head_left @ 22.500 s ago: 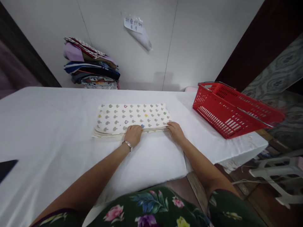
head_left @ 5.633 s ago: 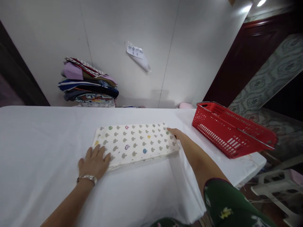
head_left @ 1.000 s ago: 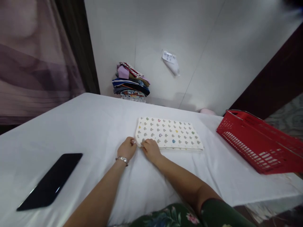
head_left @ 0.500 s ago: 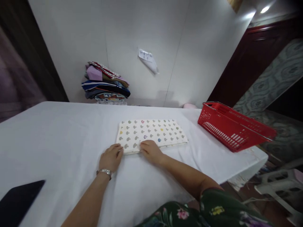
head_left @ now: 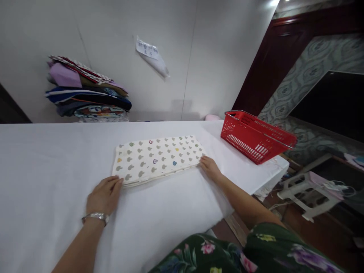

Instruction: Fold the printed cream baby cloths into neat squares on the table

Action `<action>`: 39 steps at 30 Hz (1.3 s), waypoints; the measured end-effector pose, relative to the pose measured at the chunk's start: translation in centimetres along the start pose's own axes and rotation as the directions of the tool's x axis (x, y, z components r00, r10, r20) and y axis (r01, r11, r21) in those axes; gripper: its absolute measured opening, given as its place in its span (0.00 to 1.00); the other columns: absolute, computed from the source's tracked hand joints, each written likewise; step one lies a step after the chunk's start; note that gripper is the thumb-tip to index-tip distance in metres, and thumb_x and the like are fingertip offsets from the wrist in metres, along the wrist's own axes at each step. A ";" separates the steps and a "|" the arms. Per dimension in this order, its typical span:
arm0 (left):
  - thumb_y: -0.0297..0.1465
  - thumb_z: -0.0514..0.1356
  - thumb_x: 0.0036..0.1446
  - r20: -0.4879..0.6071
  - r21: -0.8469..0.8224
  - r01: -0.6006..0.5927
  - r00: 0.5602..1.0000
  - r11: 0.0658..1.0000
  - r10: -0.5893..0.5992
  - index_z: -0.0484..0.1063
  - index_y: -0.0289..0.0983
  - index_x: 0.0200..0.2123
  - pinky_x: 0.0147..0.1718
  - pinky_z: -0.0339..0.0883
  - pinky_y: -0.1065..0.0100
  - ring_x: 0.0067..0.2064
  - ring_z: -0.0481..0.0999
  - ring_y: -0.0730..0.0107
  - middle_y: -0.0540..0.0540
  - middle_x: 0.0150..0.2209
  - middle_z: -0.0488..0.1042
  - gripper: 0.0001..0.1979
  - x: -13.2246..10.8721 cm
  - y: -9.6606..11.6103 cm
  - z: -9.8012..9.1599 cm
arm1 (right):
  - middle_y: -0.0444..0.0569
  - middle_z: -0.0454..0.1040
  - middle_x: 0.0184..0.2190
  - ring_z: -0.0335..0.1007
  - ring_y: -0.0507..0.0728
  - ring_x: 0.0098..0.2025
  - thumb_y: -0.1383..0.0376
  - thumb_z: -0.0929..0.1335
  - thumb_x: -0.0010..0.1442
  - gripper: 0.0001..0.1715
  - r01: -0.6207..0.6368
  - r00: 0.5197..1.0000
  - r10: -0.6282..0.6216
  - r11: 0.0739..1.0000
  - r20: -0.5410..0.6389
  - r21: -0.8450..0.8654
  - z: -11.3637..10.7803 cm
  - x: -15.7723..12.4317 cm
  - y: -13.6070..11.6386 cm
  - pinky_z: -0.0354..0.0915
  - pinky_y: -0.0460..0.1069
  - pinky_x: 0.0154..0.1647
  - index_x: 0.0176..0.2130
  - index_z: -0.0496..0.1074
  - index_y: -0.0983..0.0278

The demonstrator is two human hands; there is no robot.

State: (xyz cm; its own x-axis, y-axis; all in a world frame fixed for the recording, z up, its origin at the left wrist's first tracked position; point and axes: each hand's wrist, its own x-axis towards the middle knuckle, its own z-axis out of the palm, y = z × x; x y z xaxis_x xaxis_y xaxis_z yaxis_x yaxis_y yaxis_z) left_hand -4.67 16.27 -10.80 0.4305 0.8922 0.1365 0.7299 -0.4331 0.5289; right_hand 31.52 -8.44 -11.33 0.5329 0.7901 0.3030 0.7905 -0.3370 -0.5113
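Left hand (head_left: 104, 195), right hand (head_left: 209, 167) spread to cloth (head_left: 157, 157) corners

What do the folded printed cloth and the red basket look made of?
The folded printed cloth looks like soft matte fabric, probably cotton: thin layers show along its near edge. The red basket looks like moulded plastic, slightly glossy, with slotted walls.

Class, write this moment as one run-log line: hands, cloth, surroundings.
left hand: flat, touching near-left corner of folded spotted cloth | right hand: at near-right corner | red basket: right end of white table
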 end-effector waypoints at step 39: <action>0.44 0.46 0.56 0.092 0.109 0.000 0.996 0.994 -0.010 0.73 0.41 0.42 0.55 0.61 0.58 0.53 0.68 0.60 0.49 0.55 0.66 0.21 0.4 0.2 0.2 | 0.35 0.56 0.10 0.56 0.46 0.15 0.65 0.73 0.46 0.13 -0.676 0.736 0.643 0.718 0.211 0.165 -3.5 7.1 2.4 0.56 0.41 0.18 0.23 0.66 0.65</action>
State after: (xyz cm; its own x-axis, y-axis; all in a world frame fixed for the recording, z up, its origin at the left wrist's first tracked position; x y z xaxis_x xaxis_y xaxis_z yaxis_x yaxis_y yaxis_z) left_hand -4.26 16.47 -10.78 0.4700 0.8810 0.0540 0.7833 -0.4445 0.4345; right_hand 38.30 -5.44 -7.59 0.8369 0.4727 -0.2761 0.1581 -0.6916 -0.7048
